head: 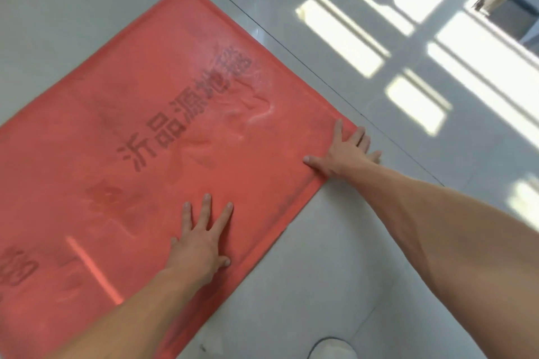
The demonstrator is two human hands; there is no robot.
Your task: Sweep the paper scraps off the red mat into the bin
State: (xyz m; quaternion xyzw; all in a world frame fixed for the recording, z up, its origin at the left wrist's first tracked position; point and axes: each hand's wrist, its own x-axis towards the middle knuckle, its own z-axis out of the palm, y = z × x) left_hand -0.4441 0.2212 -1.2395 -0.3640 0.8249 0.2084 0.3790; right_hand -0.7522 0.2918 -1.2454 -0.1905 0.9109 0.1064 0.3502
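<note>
Grey glossy tiled floor point(335, 256) lies under a large flat red rectangular mat point(131, 131) printed with dark characters. My left hand point(201, 239) presses flat, fingers spread, near the mat's closest edge; my right hand point(344, 151) lies flat across its right corner, grasping nothing.
</note>
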